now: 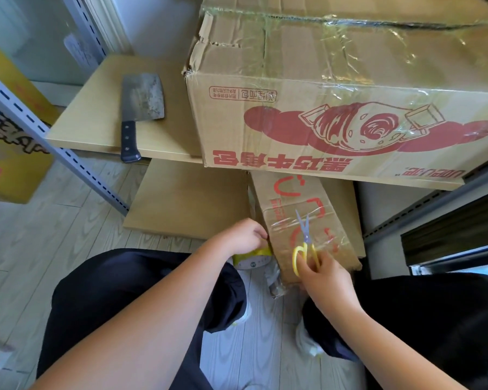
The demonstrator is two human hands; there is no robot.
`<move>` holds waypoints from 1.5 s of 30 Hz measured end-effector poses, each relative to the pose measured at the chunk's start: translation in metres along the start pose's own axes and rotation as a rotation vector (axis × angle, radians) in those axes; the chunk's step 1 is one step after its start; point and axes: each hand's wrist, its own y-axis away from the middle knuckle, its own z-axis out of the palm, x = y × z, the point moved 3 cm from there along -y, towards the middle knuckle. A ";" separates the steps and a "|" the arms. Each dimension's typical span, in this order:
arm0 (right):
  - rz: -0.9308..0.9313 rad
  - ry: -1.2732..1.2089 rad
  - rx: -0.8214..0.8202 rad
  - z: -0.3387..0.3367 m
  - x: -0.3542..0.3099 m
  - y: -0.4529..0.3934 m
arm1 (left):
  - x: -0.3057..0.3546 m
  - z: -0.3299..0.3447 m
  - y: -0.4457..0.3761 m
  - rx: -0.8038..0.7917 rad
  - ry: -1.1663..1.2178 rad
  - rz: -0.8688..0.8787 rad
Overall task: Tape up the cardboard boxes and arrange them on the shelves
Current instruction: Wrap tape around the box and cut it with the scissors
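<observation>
So the person is crouched in front of the shelving, working on a small cardboard box (pixel 302 220) that's slid part way under the lower shelf (pixel 181 198), its near end sticking out toward their knees. Clear tape already shines across its top face.

The left hand (pixel 244 235) is down at the box's left edge, fingers curled around a yellow tape roll (pixel 254 256), pinning it close against the side of the box. My guess is that keeps the strip taut so it can be snipped clean. The right hand (pixel 326 273) has its fingers through the yellow handles of a pair of scissors (pixel 304 240), blades slightly parted and pointing up over the taped patch, so the cut looks like the step in hand. Hard to tell exactly where the strip runs, clear tape being clear tape.

Above, a big cardboard box (pixel 350 108) with a red croissant print is already wrapped in tape and parked on the upper shelf (pixel 96 128), so that one looks done. A cleaver (pixel 141 108) lies flat beside it, handle hanging just over the front edge, probably a backup cutter. I'd watch that while sliding boxes around up there.
</observation>
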 end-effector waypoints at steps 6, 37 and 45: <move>-0.207 0.351 0.273 0.007 0.017 -0.109 | 0.034 0.042 -0.019 0.012 0.246 0.115; 0.319 -0.065 -0.502 0.000 0.021 -0.053 | 0.008 0.059 -0.027 -0.112 0.467 -0.094; 0.050 0.191 -0.482 -0.068 0.016 -0.041 | -0.016 0.060 -0.032 0.029 0.420 -0.347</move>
